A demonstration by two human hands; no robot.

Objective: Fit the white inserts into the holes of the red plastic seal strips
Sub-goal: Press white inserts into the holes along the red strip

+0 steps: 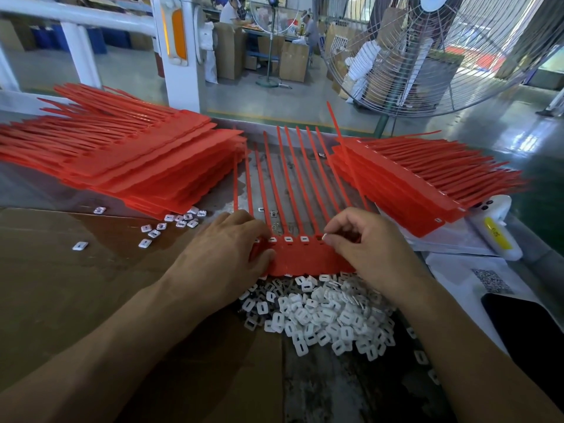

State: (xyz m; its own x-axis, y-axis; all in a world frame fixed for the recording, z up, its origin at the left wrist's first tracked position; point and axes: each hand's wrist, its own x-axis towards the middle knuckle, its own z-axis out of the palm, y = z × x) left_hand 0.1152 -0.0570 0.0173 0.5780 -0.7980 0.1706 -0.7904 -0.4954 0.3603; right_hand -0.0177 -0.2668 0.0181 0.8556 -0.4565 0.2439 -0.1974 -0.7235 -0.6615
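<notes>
Left hand lies flat, fingers relaxed, on a red seal strip; right hand pinches a white insert at its hole.

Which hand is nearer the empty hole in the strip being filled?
Right. The right hand pinches an insert beside the empty hole; the left hand presses the strip's far left end.

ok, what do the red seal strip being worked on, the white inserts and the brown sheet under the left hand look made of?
Red seal strip: looks like moulded plastic, matte-satin; its thin tails bend and splay. White inserts: probably rigid plastic, matte, identical slotted squares. Brown sheet: seems cardboard with a glossy film, since it shows reflections.
</notes>
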